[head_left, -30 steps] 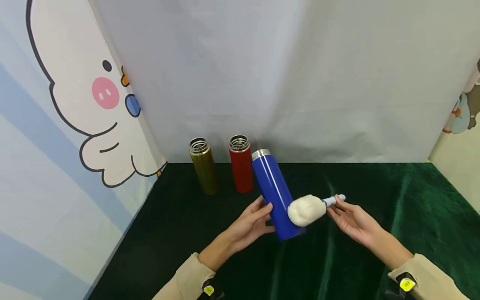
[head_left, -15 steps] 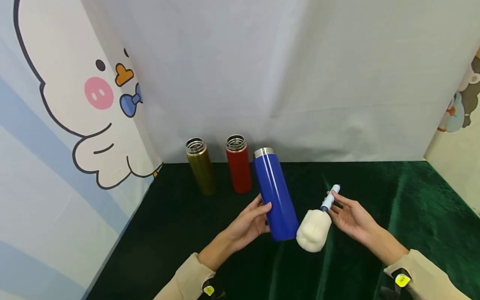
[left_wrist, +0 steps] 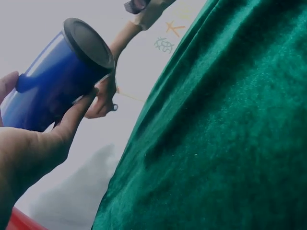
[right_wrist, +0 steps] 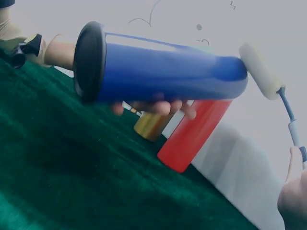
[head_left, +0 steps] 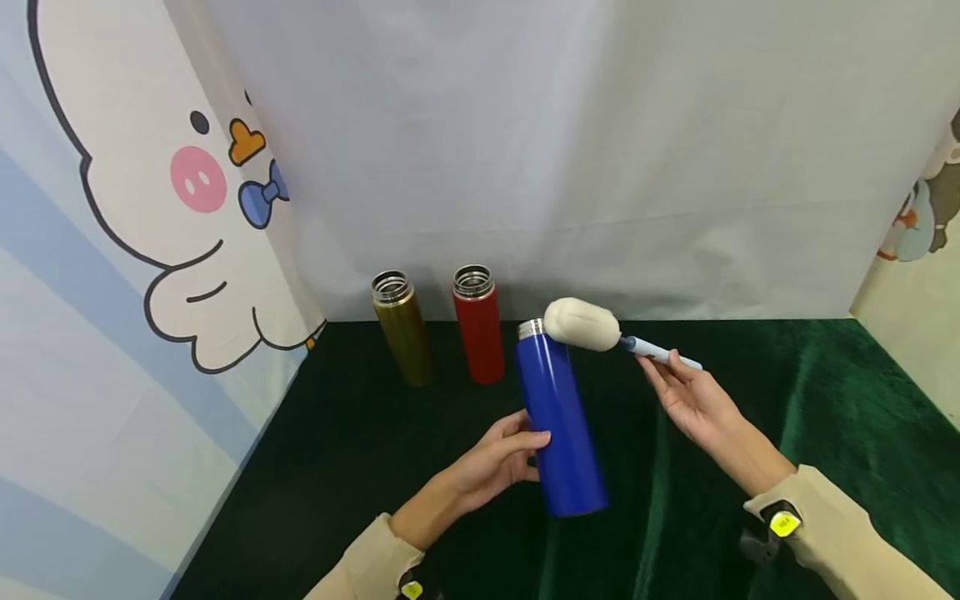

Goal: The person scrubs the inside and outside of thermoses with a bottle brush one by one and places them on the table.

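My left hand (head_left: 498, 457) grips a blue steel bottle (head_left: 558, 425) by its lower half, lifted and leaning with its silver mouth up and to the left. Its dark base (left_wrist: 89, 42) shows in the left wrist view. With thumb and fingers my right hand (head_left: 693, 398) pinches the pale blue handle of a bottle brush (head_left: 581, 324). The brush's cream sponge head (right_wrist: 260, 71) overlaps the bottle's mouth in the head view and lies right at that end in the right wrist view. The sponge points left, the handle slopes down to the right.
A gold bottle (head_left: 405, 337) and a red bottle (head_left: 480, 333) stand uncapped at the back left, just left of the blue one. Dark green velvet cloth (head_left: 750, 367) covers the table. A pale curtain (head_left: 675, 167) hangs along its back edge.
My right hand has raised the brush and swung its sponge head from beside the bottle's lower end up to its mouth. My left hand and the blue bottle have moved slightly down.
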`<action>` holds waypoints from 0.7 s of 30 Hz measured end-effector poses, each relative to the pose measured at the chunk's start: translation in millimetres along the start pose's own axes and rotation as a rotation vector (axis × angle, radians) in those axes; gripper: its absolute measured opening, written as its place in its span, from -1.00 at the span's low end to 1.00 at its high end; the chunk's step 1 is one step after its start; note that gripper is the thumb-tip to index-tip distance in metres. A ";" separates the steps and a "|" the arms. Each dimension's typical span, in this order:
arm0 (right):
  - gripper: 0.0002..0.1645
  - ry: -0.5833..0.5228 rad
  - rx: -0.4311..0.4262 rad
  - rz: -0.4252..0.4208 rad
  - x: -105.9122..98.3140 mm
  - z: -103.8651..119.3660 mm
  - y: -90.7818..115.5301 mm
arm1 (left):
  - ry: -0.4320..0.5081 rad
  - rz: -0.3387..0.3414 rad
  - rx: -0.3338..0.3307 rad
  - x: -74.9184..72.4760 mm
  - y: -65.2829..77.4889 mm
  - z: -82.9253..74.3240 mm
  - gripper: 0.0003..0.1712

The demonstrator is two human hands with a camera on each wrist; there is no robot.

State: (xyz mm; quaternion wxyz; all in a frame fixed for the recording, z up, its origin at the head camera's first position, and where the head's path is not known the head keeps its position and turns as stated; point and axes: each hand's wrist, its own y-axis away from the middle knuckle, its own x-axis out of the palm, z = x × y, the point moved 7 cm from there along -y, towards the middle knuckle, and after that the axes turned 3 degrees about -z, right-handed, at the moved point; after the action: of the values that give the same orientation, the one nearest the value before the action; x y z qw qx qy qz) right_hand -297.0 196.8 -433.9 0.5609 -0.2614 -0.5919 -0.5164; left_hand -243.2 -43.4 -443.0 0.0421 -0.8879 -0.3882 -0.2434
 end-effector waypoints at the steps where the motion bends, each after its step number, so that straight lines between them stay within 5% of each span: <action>1: -0.48 0.010 0.006 0.005 -2.2 0.5 1.4 | -0.010 -0.010 0.017 -1.3 -0.7 -1.5 -0.22; 12: -0.76 0.284 0.198 0.069 -38.2 -16.0 16.9 | 0.150 -0.096 0.074 -13.0 -6.6 -16.0 -0.29; 15: -0.70 0.311 0.206 0.107 -38.7 -18.6 15.3 | 0.180 -0.101 0.078 -12.5 -7.9 -15.7 -0.30; 21: -0.81 0.280 0.122 0.036 -26.0 -9.9 8.6 | 0.042 -0.065 0.050 -7.2 -8.7 -7.3 -0.30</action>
State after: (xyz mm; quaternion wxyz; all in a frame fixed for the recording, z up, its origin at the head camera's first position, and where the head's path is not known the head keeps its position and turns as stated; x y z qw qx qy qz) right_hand -279.3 197.7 -457.1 0.6618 -0.1630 -0.5335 -0.5008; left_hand -256.4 -44.1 -440.9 0.0644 -0.8681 -0.4219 -0.2536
